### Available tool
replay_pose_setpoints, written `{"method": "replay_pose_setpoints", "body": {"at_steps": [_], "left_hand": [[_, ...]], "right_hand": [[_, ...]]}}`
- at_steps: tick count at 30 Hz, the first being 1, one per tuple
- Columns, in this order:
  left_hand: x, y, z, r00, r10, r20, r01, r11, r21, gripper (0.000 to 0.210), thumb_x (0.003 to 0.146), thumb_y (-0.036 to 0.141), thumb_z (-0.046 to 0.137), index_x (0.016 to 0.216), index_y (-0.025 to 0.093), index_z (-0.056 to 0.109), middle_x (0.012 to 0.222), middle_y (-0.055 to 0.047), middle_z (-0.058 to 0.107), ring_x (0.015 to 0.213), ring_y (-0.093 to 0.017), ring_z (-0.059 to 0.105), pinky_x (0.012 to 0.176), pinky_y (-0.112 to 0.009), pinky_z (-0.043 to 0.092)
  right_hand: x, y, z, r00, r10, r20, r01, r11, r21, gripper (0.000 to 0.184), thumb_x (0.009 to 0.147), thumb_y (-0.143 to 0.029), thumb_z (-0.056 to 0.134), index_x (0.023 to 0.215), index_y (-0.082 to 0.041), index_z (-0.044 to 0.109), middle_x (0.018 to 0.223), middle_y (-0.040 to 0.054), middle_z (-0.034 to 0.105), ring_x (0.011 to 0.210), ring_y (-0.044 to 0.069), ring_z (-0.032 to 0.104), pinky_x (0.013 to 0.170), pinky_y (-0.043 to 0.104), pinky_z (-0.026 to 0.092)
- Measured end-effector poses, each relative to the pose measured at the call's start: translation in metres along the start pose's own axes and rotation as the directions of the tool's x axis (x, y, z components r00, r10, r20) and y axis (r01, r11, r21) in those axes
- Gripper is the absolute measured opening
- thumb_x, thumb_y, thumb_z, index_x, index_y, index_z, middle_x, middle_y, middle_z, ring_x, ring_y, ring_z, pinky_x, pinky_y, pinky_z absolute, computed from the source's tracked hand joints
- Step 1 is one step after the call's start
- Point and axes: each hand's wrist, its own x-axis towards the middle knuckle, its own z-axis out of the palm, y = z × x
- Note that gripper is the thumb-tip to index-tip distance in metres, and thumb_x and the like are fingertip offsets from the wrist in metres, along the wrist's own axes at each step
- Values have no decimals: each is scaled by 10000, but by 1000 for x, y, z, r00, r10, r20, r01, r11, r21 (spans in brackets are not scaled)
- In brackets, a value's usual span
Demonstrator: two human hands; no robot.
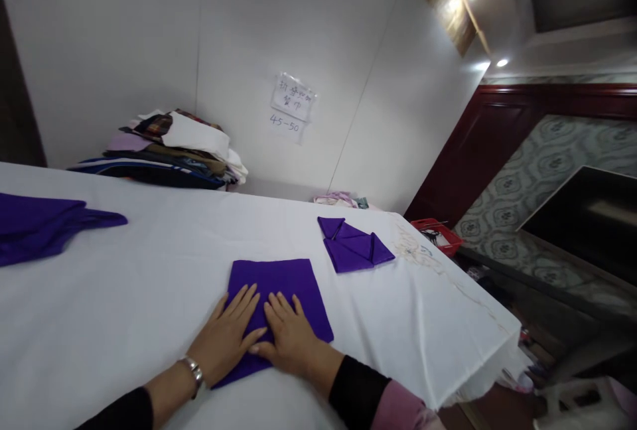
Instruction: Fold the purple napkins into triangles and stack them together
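A purple cloth napkin [279,275], folded to a rough square, lies flat on the white tablecloth [164,284] in front of me. My left hand [226,337] rests on its left side with the fingers stretched out. On the middle of the same napkin lies my right hand [288,337], palm down, fingers extended. The two thumbs nearly meet over the cloth, and both hands cover part of its lower half. Beyond it to the right is another purple napkin [351,247], folded into a shape with pointed corners.
More purple cloth [40,224] lies loosely at the far left. A pile of folded clothes [179,151] stands at the back against the wall, which bears a handwritten paper sign [293,98]. Past the table's right edge sits a red basket [440,237].
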Motion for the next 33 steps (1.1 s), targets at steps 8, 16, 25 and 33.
{"method": "replay_pose_setpoints", "body": {"at_steps": [8, 16, 25, 33], "left_hand": [[-1, -3, 3, 998, -53, 26, 53, 998, 17, 689, 813, 601, 330, 1319, 151, 460, 1424, -135, 383, 1333, -307, 308, 1081, -542, 217], [4, 3, -8, 995, -63, 77, 65, 998, -21, 700, 830, 584, 313, 1336, 114, 424, 1437, -163, 348, 1355, -310, 256, 1080, -556, 184], [-38, 30, -31, 988, 29, 155, -18, 997, -72, 758, 833, 652, 276, 1399, 148, 304, 1495, -125, 230, 1389, -264, 159, 1115, -475, 121], [-79, 23, -31, 979, 64, 192, -52, 996, -66, 777, 814, 685, 280, 1403, 179, 294, 1497, -106, 233, 1384, -261, 182, 1115, -476, 102]], "right_hand": [[-29, 36, -5, 986, 163, -28, -163, 987, -12, 744, 870, -644, 272, 1442, -173, 211, 1498, 91, 203, 1390, 239, 115, 1114, 502, 79], [-73, 77, -10, 919, 394, -17, -394, 916, -69, 674, 904, -550, 303, 1447, -163, 199, 1500, 87, 170, 1389, 251, 112, 1104, 513, 85], [-72, 41, -6, 969, 229, -92, -238, 966, -105, 663, 921, -531, 263, 1446, -132, 192, 1508, 88, 142, 1397, 222, 70, 1115, 469, 57], [-69, 33, 7, 985, 171, 25, -166, 977, -133, 653, 903, -522, 334, 1441, -168, 226, 1501, 80, 168, 1391, 246, 106, 1106, 493, 100]]}}
